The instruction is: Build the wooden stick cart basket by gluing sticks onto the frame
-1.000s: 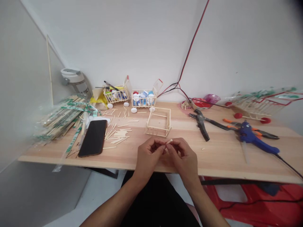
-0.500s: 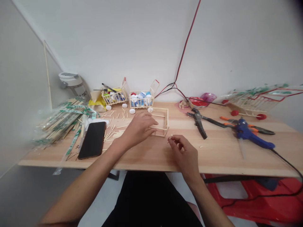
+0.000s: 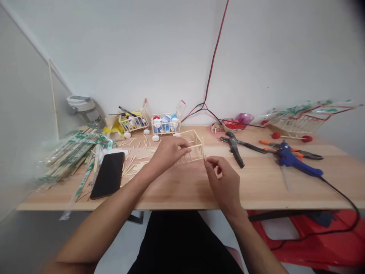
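Near the middle of the table, my left hand (image 3: pixel 170 151) pinches the near side of a small open frame (image 3: pixel 195 146) built of thin wooden sticks. The frame is tilted, and my hand covers part of its left end. At the frame's right lower corner, my right hand (image 3: pixel 222 177) is closed, thumb against forefinger, on a short piece of wooden stick (image 3: pixel 205 157). That piece is at or very close to the corner; whether it touches cannot be made out. Loose short sticks (image 3: pixel 129 167) lie left of my left hand.
Two little stick carts (image 3: pixel 134 121) with white wheels stand behind. A black phone (image 3: pixel 108 176) and bagged sticks (image 3: pixel 71 150) lie left. On the right are black-handled cutters (image 3: pixel 236 151), a blue glue gun (image 3: pixel 296 160) with a cord, orange-handled pliers (image 3: pixel 309 155) and a larger cart (image 3: pixel 296 123).
My left hand has closed on the stick frame and tilted it up. My right hand has brought the short stick to the frame's right corner. The view has shifted slightly.
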{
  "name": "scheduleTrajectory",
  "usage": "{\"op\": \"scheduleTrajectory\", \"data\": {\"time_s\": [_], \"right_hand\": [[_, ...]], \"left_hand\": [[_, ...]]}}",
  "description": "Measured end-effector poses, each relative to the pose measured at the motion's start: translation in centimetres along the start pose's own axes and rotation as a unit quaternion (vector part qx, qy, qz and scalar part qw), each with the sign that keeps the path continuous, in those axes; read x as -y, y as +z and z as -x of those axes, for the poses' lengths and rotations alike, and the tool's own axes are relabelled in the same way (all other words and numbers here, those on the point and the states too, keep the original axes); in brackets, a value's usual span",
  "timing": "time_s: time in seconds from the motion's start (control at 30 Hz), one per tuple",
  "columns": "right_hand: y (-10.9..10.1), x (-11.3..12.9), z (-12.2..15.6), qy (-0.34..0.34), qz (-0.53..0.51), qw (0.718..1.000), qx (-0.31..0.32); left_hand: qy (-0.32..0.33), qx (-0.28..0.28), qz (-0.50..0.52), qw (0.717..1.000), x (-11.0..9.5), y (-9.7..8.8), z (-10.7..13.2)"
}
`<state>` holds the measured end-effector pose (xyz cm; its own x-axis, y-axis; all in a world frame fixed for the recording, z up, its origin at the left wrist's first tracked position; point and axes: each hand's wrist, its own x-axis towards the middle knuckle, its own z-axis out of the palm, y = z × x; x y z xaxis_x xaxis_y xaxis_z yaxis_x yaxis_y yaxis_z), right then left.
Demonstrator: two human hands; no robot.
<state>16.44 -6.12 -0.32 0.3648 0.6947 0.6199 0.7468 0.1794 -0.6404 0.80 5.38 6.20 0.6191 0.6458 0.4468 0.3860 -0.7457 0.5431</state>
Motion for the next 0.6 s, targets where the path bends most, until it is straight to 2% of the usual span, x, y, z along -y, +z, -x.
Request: {"op": "scheduleTrajectory", "data": {"time_s": [0.1, 0.23, 0.6], "right_hand": [[-0.4, 0.5, -1.4, -0.056, 0.023, 0.998, -0.033], [-0.7, 0.9, -2.8, -0.094, 0.062, 0.992, -0.061], [-0.8, 0.6, -3.4, -0.102, 0.101, 0.989, -0.043]], "left_hand": [[-0.029, -0.017, 0.01, 0.999, -1.7, -0.4, -0.5], [-0.052, -0.02, 0.014, 0.998, -3.0, -0.4, -0.7], [-0.059, -0.016, -0.001, 0.998, -3.4, -0.3, -1.0]]}}
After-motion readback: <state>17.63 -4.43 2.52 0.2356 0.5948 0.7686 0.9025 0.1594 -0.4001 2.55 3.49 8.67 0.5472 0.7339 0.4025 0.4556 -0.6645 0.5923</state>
